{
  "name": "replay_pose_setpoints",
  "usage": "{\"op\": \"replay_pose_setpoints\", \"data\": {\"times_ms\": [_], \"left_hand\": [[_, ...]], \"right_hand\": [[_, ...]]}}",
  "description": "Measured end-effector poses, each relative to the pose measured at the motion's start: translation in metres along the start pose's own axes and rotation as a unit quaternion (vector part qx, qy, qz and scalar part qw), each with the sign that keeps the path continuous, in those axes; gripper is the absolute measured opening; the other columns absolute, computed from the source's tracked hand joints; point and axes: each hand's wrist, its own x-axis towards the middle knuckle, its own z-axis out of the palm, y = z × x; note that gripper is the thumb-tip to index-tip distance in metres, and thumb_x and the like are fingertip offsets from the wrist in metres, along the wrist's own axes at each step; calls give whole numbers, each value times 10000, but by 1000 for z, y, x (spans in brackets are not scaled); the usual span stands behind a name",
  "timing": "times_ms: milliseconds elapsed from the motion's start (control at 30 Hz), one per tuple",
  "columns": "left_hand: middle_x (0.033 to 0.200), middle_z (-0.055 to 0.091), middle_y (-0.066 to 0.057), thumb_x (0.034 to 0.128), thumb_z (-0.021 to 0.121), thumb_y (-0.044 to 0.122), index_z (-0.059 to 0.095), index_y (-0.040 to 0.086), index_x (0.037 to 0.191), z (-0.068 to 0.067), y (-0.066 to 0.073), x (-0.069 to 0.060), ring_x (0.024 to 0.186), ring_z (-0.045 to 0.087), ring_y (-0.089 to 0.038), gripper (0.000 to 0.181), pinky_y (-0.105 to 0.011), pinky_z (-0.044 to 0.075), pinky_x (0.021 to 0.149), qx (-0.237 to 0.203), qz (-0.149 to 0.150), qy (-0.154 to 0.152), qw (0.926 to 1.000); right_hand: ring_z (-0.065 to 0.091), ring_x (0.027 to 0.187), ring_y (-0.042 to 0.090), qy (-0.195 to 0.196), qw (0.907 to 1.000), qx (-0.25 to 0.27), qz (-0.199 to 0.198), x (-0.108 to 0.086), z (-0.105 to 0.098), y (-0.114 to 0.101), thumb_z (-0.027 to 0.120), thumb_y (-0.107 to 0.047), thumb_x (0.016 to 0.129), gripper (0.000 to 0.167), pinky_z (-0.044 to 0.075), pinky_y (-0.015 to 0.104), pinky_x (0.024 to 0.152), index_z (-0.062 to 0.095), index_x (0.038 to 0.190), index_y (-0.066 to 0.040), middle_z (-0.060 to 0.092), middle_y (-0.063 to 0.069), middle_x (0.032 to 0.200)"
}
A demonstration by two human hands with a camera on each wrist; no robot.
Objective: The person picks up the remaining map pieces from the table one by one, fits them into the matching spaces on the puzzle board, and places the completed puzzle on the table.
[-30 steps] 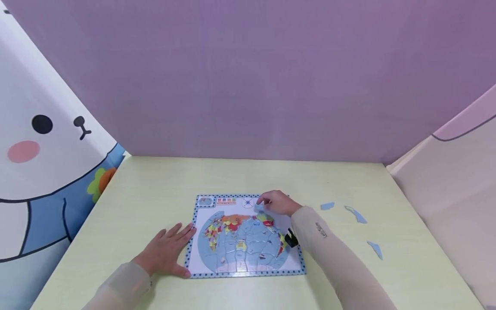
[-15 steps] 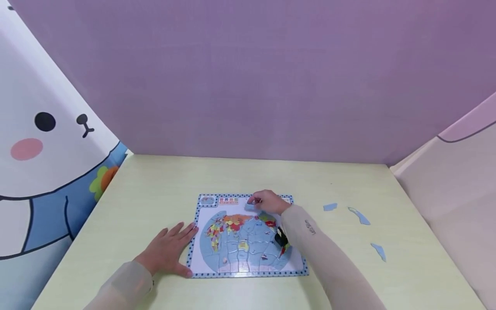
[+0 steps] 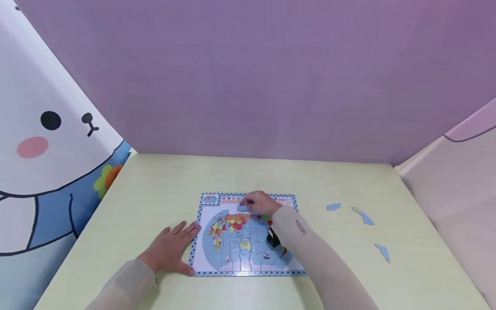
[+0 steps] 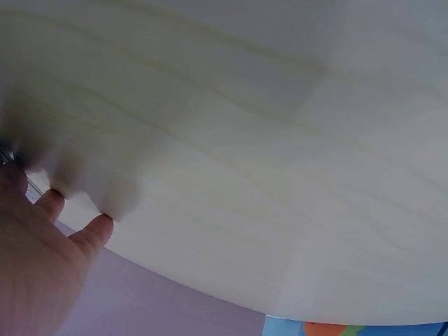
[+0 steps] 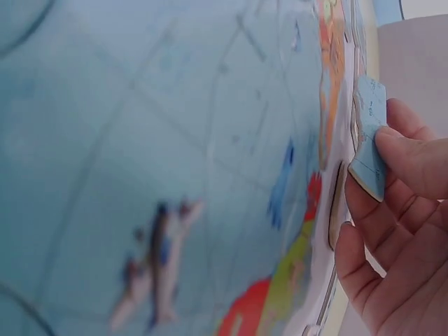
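Above the far part of the map board point(image 3: 248, 273), on the table point(image 3: 348, 181), the person's right hand point(image 3: 260, 203) pinches a blue puzzle piece point(image 5: 365, 150) between thumb and fingers. At the board's left edge rests the left hand point(image 3: 167, 250), its fingers spread and holding nothing, the tips touching the border. Well to the right lie three loose pieces point(image 3: 365, 217), apart from each other.
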Motion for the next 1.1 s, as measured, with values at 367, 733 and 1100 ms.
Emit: {"op": "replay_pose_setpoints", "data": {"times_ms": [367,733,1100], "left_hand": [[1535,327,-96,610,715,729,363,70,1472,-2,-2,-4,1396,248,-406,1140,-668,248,1042,42,107,40,9999],[1529,342,-84,604,730,715,375,83,1469,-3,-2,-4,1391,264,-401,1129,-665,257,1039,107,58,51,9999],[1539,317,-88,612,701,744,353,86,1480,-3,-3,-3,1401,246,-394,1143,-662,254,1045,160,83,35,9998]], "right_hand": [[547,993,181,15,9997,-171,-177,11,16,-10,570,-59,956,197,492,347,854,721,1023,-165,630,15,1156],[538,1040,190,74,9995,-297,-37,12,20,-20,577,-48,948,206,470,376,923,730,986,-180,628,6,1164],[536,1029,202,58,9986,-518,89,13,22,-25,572,-33,940,217,475,371,897,733,960,-177,620,22,1162]]}}
